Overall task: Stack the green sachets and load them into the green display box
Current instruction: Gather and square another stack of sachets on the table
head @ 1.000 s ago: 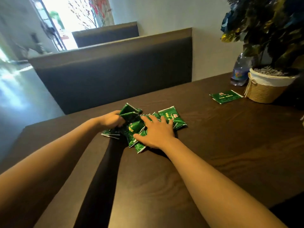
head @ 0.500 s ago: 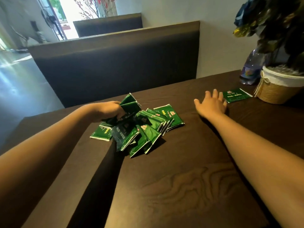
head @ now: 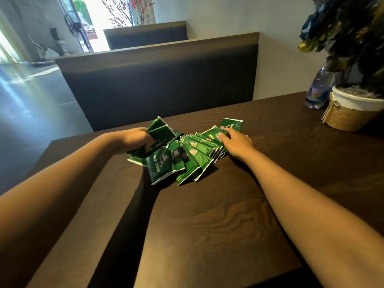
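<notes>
Several green sachets (head: 193, 154) lie fanned out and overlapping on the dark wooden table (head: 207, 225). My left hand (head: 135, 140) grips a few sachets (head: 160, 129) at the left end of the pile, their far edges tilted up. At the right end, my right hand (head: 236, 143) lies with its fingers resting on the sachets. One more sachet (head: 232, 124) sits flat just past its fingertips, touching the pile. No green display box is in view.
A potted plant in a woven basket (head: 351, 113) stands at the table's far right, with a plastic bottle (head: 318, 92) behind it. A dark padded bench back (head: 158, 80) runs along the table's far side. The table's left edge drops to the floor.
My right hand reached out to the lone sachet by the plant pot and came back to the pile. That sachet now lies at the pile's right end. My left hand kept its grip.
</notes>
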